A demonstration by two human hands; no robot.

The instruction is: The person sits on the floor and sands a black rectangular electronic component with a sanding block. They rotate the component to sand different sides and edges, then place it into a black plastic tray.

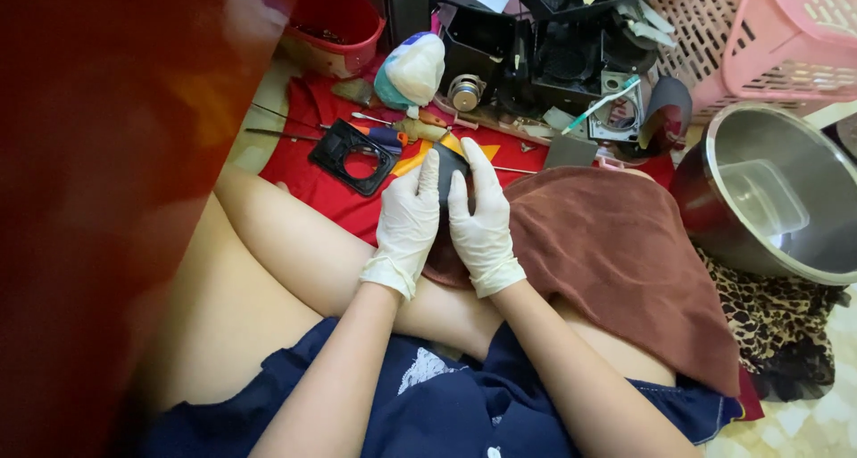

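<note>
Both my hands wear white gloves and meet over my lap. My left hand [409, 219] and my right hand [482, 217] are closed together around a small dark part [449, 165] with an orange-yellow strip [411, 162] sticking out to the left. Most of that part is hidden between my fingers. A brown towel [616, 262] lies over my right leg, under my right hand. A black square frame with a round hole [353, 157] rests on the red cloth [303, 168] just left of my hands.
Ahead lie screwdrivers [393, 135], thin metal rods [281, 135], a white and teal bottle [411, 70] and black machine parts [553, 52]. A steel pot [759, 137] stands at right, pink baskets [768, 38] behind it. A blurred red surface [98, 199] fills the left side.
</note>
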